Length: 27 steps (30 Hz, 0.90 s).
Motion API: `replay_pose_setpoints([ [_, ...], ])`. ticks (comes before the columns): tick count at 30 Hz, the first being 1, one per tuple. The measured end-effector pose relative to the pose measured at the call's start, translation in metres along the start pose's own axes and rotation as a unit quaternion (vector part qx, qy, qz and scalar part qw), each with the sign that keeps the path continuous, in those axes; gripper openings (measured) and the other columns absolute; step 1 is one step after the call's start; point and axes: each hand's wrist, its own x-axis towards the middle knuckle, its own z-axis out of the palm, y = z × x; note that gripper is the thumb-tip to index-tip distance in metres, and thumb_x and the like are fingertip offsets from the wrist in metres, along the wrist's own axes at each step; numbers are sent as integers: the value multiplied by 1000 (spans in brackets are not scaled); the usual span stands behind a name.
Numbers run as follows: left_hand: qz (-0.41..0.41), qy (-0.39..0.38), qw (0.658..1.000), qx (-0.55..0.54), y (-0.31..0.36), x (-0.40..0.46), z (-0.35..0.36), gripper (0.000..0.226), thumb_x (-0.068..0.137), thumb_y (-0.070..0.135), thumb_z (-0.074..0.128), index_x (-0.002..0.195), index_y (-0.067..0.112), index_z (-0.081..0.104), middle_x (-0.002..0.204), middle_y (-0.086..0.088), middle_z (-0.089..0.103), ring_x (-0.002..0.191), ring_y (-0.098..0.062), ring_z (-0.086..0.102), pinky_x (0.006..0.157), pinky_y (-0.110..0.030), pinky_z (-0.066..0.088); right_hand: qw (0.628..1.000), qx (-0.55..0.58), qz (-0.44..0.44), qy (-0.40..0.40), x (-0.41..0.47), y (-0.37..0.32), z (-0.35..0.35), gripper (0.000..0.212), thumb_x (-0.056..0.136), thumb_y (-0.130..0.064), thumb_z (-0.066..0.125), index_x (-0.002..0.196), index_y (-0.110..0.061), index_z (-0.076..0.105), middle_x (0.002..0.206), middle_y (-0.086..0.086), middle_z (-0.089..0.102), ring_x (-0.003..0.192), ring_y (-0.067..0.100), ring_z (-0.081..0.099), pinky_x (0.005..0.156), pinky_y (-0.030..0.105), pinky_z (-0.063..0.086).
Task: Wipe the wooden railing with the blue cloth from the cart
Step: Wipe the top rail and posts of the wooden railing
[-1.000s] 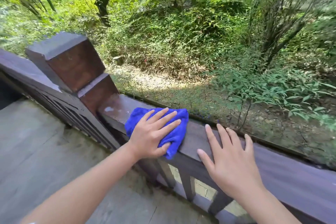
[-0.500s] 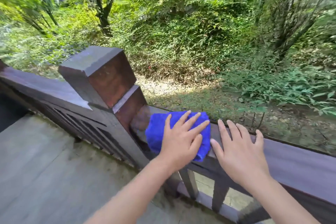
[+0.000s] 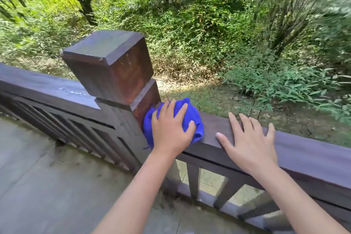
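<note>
Cloth (image 3: 191, 119), one, blue and bunched, lies on the top of the rail (image 3: 296, 150) at its left end, pushed right against the post (image 3: 121, 70). The left hand (image 3: 171, 129) presses flat on it, fingers spread and pointing away, thumb curled round the cloth's right edge; it is a press more than a clench, with the palm covering most of the cloth. Blue shows past the fingertips at the rail's far edge and hangs a little over the near edge by the wrist.

The right hand (image 3: 248, 142) lies just beside, apart from the cloth, flat and spread on bare wood, holding nothing; its thumb reaches over the near edge and its fingertips come close to the far edge.

To the right of that hand the rail top runs bare to the frame's edge. To the left the post blocks the way; it stands above the rail with a square cap. A second rail (image 3: 47, 91) goes on beyond the post.

Under the rail stand slats (image 3: 193, 180); three show clearly between the arms. Paving (image 3: 47, 186) lies on the near side, greenery (image 3: 209, 24) beyond.
</note>
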Motion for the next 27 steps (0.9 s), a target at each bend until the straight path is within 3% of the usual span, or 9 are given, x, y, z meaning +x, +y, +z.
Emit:
replay_pose_setpoints([
  [2,-15,6,1000,11,20,-14,3,54,77,46,41,125,24,53,140,-11,47,130,-29,41,104,-51,30,1000,23,-7,-4,1,2,-1,72,80,-65,2,144,-34,10,154,-1,23,141,19,19,112,58,9],
  [4,11,-3,1000,3,41,-29,6,57,77,47,38,127,24,52,142,-11,46,131,-29,40,105,-53,28,992,121,-30,7,2,6,-5,60,87,-55,15,144,-35,12,155,-2,22,142,15,18,114,52,6],
  [7,73,-34,996,-50,54,-39,4,65,77,44,30,138,21,36,149,-10,34,138,-24,28,112,-52,17,941,293,-166,22,5,5,-14,58,93,-29,44,144,-27,19,156,-1,19,144,13,14,117,34,8],
  [10,101,-69,982,-142,23,-39,-7,72,78,35,31,145,16,14,156,-4,18,144,-13,7,119,-43,4,931,201,-306,-10,7,-2,-15,66,90,-28,52,145,-20,16,156,-1,14,145,12,9,119,34,13],
  [12,127,-54,986,-90,-2,-46,-10,72,82,36,44,145,19,13,156,-1,12,143,-11,0,118,-42,2,935,121,-332,-23,10,-5,-11,67,91,-35,49,146,-22,12,157,-2,9,145,11,5,120,33,11],
  [14,139,-60,987,-52,-13,-51,-11,74,81,36,58,143,21,22,155,-4,17,142,-16,11,115,-43,9,936,85,-341,-20,14,-5,-9,66,91,-39,47,146,-21,14,158,-1,9,145,12,7,119,31,10],
  [18,142,-14,989,-39,-6,-44,-11,68,64,18,78,128,14,52,136,-15,51,122,-33,51,99,-50,40,936,93,-341,-10,17,-3,-13,65,86,-42,54,143,-21,28,155,0,24,141,15,25,116,32,20],
  [23,134,28,988,-72,5,-51,-14,63,54,-6,77,114,6,63,122,-18,62,108,-36,61,86,-50,54,939,130,-316,30,8,-5,-10,58,81,-33,64,134,-20,45,146,0,42,134,15,38,108,31,33],
  [27,149,58,985,-66,20,-66,-20,56,50,-13,77,104,1,68,113,-20,67,100,-36,66,73,-47,59,921,112,-340,150,-14,1,-2,50,58,-12,82,106,-11,68,110,8,71,101,24,68,79,36,57],
])
